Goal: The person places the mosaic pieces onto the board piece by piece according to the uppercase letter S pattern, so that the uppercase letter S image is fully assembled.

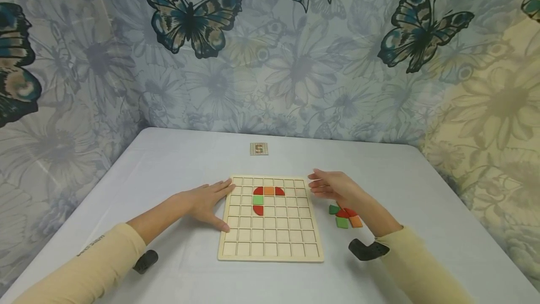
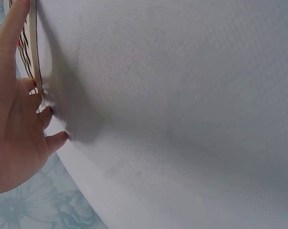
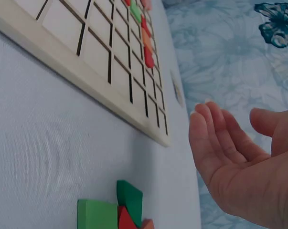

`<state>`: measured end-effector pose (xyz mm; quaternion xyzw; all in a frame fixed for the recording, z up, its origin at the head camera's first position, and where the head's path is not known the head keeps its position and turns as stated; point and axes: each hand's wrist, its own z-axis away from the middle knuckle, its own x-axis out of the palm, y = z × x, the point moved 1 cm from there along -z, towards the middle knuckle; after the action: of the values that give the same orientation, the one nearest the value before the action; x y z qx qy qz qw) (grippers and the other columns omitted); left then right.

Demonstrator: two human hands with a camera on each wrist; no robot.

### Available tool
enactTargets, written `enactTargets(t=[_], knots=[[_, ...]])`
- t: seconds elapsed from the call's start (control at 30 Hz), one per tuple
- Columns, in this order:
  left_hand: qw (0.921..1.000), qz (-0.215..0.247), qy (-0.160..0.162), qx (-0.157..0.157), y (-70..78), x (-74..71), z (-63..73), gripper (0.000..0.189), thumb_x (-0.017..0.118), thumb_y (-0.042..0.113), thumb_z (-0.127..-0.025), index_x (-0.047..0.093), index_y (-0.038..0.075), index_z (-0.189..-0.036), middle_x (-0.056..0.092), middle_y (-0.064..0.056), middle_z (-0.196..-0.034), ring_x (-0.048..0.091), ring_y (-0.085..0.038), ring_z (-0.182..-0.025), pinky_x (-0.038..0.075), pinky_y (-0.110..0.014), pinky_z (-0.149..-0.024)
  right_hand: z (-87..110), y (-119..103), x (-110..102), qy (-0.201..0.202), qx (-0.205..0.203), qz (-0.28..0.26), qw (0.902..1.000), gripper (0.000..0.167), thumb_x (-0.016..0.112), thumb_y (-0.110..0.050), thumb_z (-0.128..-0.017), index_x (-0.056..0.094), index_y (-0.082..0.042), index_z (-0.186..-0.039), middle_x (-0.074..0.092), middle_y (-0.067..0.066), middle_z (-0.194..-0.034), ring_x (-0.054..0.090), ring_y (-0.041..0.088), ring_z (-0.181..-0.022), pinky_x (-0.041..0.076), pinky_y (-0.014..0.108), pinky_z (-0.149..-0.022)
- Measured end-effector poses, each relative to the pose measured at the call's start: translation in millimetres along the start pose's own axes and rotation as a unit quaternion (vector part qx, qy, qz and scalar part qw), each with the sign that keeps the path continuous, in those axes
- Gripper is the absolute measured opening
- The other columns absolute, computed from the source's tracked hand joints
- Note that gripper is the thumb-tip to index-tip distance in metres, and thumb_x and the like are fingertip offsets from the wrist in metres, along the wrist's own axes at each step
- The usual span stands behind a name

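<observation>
Wooden grid board (image 1: pixel 291 236) lies flat mid-table on the white tablecloth (image 1: pixel 190 266), just ahead of the person. Five tiles sit in its upper cells: a red rounded tile (image 1: pixel 258 191), an orange square (image 1: pixel 269 191) and a second red rounded tile (image 1: pixel 280 192) in one row; below the first, a light green square (image 1: pixel 258 199), then a third red rounded tile (image 1: pixel 258 210).

Left hand (image 1: pixel 205 203) is at the board's left edge — fingers spread, thumb well apart from them, fingertips touching the border, not wrapped round anything. Right hand (image 1: pixel 337 186) is raised just beside the board's right edge, fingers together and slightly bent, thumb apart in the right wrist view, nothing in it.

Loose pieces near the right forearm, right of the board: dark green piece (image 1: pixel 334 209), red pieces (image 1: pixel 342 214), light green piece (image 1: pixel 342 222), orange piece (image 1: pixel 356 221), bunched close together, some overlapping the reds.

Writing: small pattern card (image 1: pixel 259 149) beyond the board's far edge, apart from it, carries a blocky figure on a grid — reads as 5 or S, can't tell which. Left sleeve (image 1: pixel 93 262) has dark lettering near the cuff, too small to read. Black wrist device (image 1: pixel 146 262) at the left cuff, another at the right; can't make out any brand. Butterfly-print backdrop (image 1: pixel 295 74) behind the table.
</observation>
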<state>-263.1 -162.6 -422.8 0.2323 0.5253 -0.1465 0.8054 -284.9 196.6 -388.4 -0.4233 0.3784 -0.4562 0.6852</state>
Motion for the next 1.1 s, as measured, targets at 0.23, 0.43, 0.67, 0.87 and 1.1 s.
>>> enactTargets(t=[0.23, 0.43, 0.67, 0.87, 1.1], knots=[[1.0000, 0.002, 0.000, 0.000, -0.3, -0.3, 0.0, 0.120, 0.063, 0.077, -0.067, 0.014, 0.011, -0.154, 0.006, -0.007, -0.159, 0.011, -0.027, -0.143, 0.016, -0.051, -0.111, -1.4, 12, -24, -0.010, -0.018, 0.014, 0.9997, 0.063, 0.051, -0.037, -0.099, 0.041, 0.013, -0.135, 0.057, 0.023, -0.116, 0.062, 0.024, -0.102, 0.051, 0.028, -0.085], [1.0000, 0.008, 0.000, 0.002, 1.3, -1.1, 1.5, 0.119, 0.064, 0.076, -0.068, 0.015, 0.010, -0.154, 0.007, -0.007, -0.159, 0.011, -0.027, -0.143, 0.016, -0.051, -0.111, -2.6, 24, -41, -0.006, -0.036, 0.041, 0.9985, 0.071, 0.050, -0.046, -0.098, 0.039, 0.013, -0.137, 0.053, 0.026, -0.122, 0.060, 0.027, -0.109, 0.049, 0.030, -0.089], [0.9999, 0.013, 0.002, 0.004, 1.7, -1.0, 2.1, 0.119, 0.064, 0.076, -0.068, 0.016, 0.009, -0.154, 0.008, -0.008, -0.159, 0.012, -0.028, -0.143, 0.016, -0.051, -0.111, -2.4, 37, -56, -0.003, -0.064, 0.082, 0.9945, 0.073, 0.046, -0.049, -0.098, 0.040, 0.014, -0.136, 0.052, 0.027, -0.125, 0.053, 0.033, -0.117, 0.045, 0.033, -0.095], [0.9998, 0.008, 0.011, 0.011, -1.0, 1.9, 1.0, 0.118, 0.065, 0.075, -0.068, 0.017, 0.009, -0.153, 0.008, -0.008, -0.159, 0.013, -0.027, -0.143, 0.018, -0.051, -0.111, -2.8, 45, -66, 0.013, -0.060, 0.139, 0.9883, 0.074, 0.046, -0.053, -0.097, 0.042, 0.009, -0.137, 0.054, 0.023, -0.125, 0.052, 0.033, -0.117, 0.043, 0.038, -0.097], [0.9998, 0.010, 0.014, 0.012, -2.5, 2.7, 0.1, 0.118, 0.064, 0.076, -0.068, 0.017, 0.009, -0.153, 0.008, -0.008, -0.159, 0.013, -0.027, -0.143, 0.018, -0.051, -0.110, -1.3, 51, -75, 0.009, -0.069, 0.155, 0.9855, 0.063, 0.046, -0.044, -0.100, 0.044, 0.008, -0.136, 0.055, 0.022, -0.124, 0.054, 0.033, -0.115, 0.045, 0.036, -0.095]])
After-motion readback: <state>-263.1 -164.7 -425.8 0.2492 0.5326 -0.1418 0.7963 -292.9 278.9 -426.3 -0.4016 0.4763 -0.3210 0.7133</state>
